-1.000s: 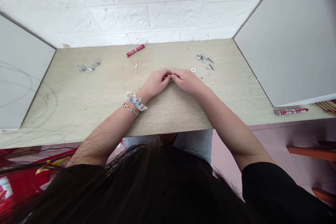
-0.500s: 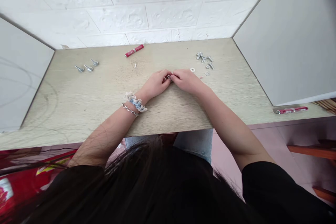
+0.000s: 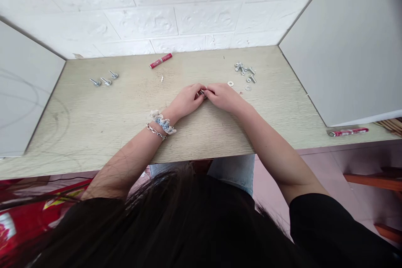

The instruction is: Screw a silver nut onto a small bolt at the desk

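The left hand (image 3: 187, 99) and the right hand (image 3: 222, 96) meet above the middle of the desk (image 3: 204, 138), their fingertips together around a small metal piece (image 3: 202, 93). The left hand is curled, gripping the piece between thumb and fingers; the right hand pinches at its near end, thumb and forefinger closed. Most of the piece is hidden by the fingers (only a glint of silver shows in the left hand's curl), so its exact shape cannot be told. On the left wrist are a pale blue and cream scrunchie (image 3: 163, 124) and, just below it, a chain bracelet (image 3: 156, 131). Just beyond the right hand lies a flat washer (image 3: 228, 83), with a thinner ring (image 3: 249, 88) to its right. Behind these is a loose cluster of bolts and nuts (image 3: 240, 68), some touching. Well apart, toward the left end of the desk, three bolts (image 3: 106, 81) lie in a slanting row. Between the two groups, near the white wall (image 3: 188, 21), lies a red tube (image 3: 161, 60), with a white scrap (image 3: 162, 78) and brown specks in front of it. A second red tube (image 3: 348, 132) lies at the desk's right front edge, beside a grey panel (image 3: 345, 50).
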The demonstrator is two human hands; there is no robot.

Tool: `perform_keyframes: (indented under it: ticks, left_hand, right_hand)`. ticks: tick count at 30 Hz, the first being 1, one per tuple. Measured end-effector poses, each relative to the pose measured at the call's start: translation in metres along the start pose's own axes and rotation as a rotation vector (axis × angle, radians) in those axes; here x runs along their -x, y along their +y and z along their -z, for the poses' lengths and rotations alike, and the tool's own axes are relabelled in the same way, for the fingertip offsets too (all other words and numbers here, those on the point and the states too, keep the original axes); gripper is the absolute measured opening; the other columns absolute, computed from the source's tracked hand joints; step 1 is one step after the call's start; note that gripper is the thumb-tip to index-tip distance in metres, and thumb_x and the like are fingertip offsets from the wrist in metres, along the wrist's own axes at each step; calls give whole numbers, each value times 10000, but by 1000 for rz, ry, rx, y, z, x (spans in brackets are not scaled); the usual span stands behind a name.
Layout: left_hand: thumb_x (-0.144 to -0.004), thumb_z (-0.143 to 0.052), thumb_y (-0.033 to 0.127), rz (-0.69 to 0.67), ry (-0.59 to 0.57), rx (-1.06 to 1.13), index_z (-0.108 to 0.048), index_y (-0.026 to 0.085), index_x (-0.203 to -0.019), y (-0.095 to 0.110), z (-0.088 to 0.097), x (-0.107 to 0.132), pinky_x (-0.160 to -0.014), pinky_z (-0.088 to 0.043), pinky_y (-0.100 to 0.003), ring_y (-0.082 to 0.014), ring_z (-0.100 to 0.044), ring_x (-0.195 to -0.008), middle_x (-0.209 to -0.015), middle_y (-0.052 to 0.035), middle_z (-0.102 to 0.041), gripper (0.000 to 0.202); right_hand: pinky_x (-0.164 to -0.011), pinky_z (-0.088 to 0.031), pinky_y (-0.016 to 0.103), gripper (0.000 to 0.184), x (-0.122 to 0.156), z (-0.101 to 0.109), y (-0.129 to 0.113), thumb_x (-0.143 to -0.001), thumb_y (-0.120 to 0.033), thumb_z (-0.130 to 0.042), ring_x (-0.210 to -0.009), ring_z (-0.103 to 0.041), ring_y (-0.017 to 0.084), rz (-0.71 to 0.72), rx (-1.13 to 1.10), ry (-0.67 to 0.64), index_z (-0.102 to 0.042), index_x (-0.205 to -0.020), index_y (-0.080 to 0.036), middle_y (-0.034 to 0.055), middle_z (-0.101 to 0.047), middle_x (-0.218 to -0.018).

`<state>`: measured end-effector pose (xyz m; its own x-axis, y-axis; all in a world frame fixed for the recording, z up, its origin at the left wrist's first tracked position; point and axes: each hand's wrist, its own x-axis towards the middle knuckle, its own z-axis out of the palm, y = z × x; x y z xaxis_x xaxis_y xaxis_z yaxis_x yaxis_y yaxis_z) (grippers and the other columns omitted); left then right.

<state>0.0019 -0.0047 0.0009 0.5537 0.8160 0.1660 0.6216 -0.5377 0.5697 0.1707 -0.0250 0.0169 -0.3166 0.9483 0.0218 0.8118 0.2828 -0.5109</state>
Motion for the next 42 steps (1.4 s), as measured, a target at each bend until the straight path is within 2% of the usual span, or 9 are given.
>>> perform_keyframes:
  ticks: [25,36,42]
  left_hand:
    - [-883,-476,184,-7,-6,-9,-633,137,-1090,1,1,1,-826,-487,-306,-177,-638,-905,-1037,-73,-687,264]
    - [-885,-473,197,17,-12,8,-635,159,-1085,2,1,1,-831,-488,-309,-174,-632,-890,-1034,-68,-681,260]
    - [-911,-469,202,11,-3,36,-642,160,-1074,-2,0,-1,-882,-479,-309,-175,-624,-947,-1049,-66,-686,242]
  right_hand:
    - [-747,-357,303,292,4,4,-5,-951,-201,-362,-894,-580,200,-3,32,-25,-644,-895,-151,102,-700,-1002]
    - [-738,-356,307,285,3,3,-4,-951,-215,-366,-870,-578,202,-6,38,-26,-633,-869,-158,98,-700,-973]
    - [-732,-353,313,284,2,2,-2,-946,-209,-364,-854,-569,202,-1,37,-20,-630,-859,-158,98,-697,-953]
